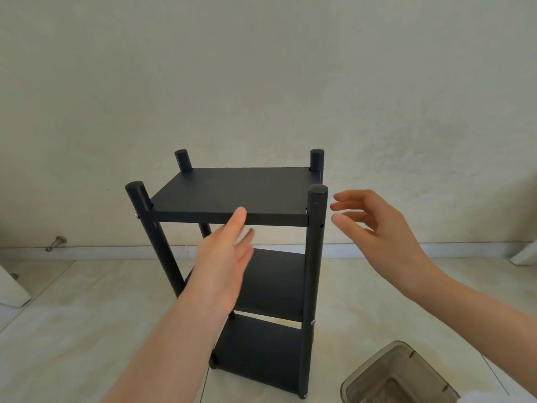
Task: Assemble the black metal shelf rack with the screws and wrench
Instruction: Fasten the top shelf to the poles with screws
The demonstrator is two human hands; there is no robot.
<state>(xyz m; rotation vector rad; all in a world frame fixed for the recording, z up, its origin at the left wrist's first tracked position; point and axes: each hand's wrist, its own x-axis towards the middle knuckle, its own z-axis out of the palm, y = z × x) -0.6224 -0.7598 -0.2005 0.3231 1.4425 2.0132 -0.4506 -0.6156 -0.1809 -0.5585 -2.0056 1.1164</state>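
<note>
The black metal shelf rack stands upright on the tiled floor, with three shelves between four round posts. My left hand is open in front of the top shelf's front edge, fingers straight, holding nothing. Just right of the front right post, my right hand hovers open with loosely spread fingers, clear of the post. A silver screw head shows at the front left post. No wrench is in view.
A translucent grey plastic container sits on the floor at the lower right. A metal door stop sticks out of the baseboard at the left. White objects sit at the left edge and right edge. The wall is close behind the rack.
</note>
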